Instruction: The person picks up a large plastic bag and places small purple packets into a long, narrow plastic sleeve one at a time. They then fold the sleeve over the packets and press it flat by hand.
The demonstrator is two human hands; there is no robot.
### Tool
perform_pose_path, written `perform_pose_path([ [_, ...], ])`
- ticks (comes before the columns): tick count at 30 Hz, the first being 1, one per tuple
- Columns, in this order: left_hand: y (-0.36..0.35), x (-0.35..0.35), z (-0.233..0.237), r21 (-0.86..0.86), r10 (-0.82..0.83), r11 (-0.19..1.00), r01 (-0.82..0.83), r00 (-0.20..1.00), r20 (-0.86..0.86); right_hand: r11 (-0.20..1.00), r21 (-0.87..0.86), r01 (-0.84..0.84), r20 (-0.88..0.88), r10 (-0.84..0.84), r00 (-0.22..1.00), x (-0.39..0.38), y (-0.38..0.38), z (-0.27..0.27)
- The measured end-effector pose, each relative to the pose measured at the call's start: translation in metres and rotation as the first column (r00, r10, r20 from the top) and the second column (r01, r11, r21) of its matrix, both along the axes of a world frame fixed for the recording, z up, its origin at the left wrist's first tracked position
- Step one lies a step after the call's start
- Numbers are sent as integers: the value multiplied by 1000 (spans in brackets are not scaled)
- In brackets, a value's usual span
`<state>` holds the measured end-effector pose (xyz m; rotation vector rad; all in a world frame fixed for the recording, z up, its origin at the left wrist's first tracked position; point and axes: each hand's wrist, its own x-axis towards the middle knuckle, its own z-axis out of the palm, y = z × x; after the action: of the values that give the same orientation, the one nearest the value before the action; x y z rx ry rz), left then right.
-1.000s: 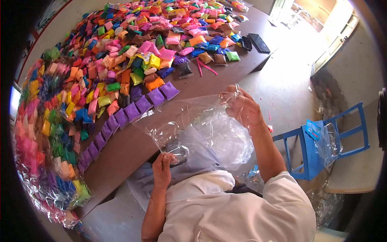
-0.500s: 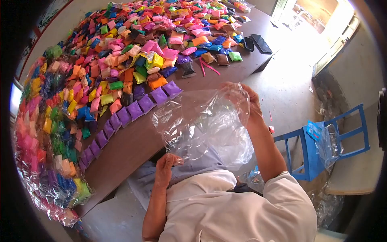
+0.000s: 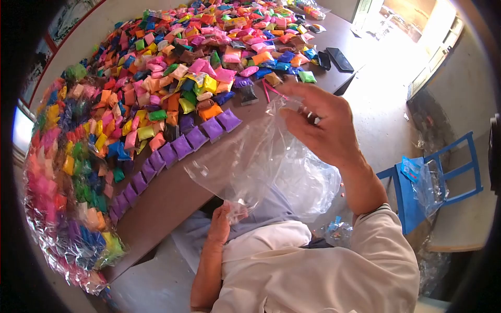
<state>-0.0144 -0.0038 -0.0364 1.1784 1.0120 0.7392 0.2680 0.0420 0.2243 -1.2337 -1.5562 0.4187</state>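
A large clear plastic bag (image 3: 250,161) hangs loosely in front of my body, over the table edge and my lap. My left hand (image 3: 221,221) is closed on its lower left edge. At the bag's upper edge is my right hand (image 3: 326,125), thumb and fingers apart; whether a fingertip still touches the film is hard to see. More crumpled clear plastic (image 3: 315,188) bulges below my right wrist. Beyond the bag, a curved row of small purple packets (image 3: 182,147) lies along the near side of the table.
A large heap of colourful small packets (image 3: 172,68) covers the far and left parts of the brown table (image 3: 156,214). Pink strips (image 3: 266,91) and a black phone (image 3: 340,59) lie near its right end. A blue chair (image 3: 409,201) holding plastic wrapping stands at right.
My right hand has come up and closer, and its fingers have spread from the bag's edge. The bag's upper part has narrowed. My left hand keeps its hold.
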Motion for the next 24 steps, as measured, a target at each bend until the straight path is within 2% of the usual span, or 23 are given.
perform_pose_path([
  [2,0,0,17,-4,-44,999,44,997,-67,1000,11,-18,21,18,1000,-4,5,1],
  [5,-4,-9,-34,-150,183,974,-168,979,94,998,-6,-61,154,61,986,-4,12,6],
  [9,-1,-8,-28,-206,302,944,-259,929,216,996,-40,-78,261,85,962,2,33,5],
  [10,-1,-7,-26,-224,331,934,-279,912,244,991,-112,-73,245,99,964,4,38,4],
  [12,-1,-5,-21,-266,391,910,-318,871,297,964,-257,-69,210,125,970,7,47,0],
  [15,6,-11,5,-338,349,915,-223,858,378,918,-374,-136,114,190,975,21,67,-29],
  [18,4,-10,15,-326,402,900,-289,839,366,818,-537,-207,-215,105,971,27,75,-57],
  [21,4,5,34,-223,484,875,-431,803,348,761,-503,-410,-448,176,877,43,78,-88],
  [23,5,3,35,-319,541,839,-441,738,403,737,-593,-323,-413,66,908,48,77,-101],
  [24,7,-5,33,-448,571,809,-381,689,446,719,-636,-279,-391,11,920,49,76,-108],
])
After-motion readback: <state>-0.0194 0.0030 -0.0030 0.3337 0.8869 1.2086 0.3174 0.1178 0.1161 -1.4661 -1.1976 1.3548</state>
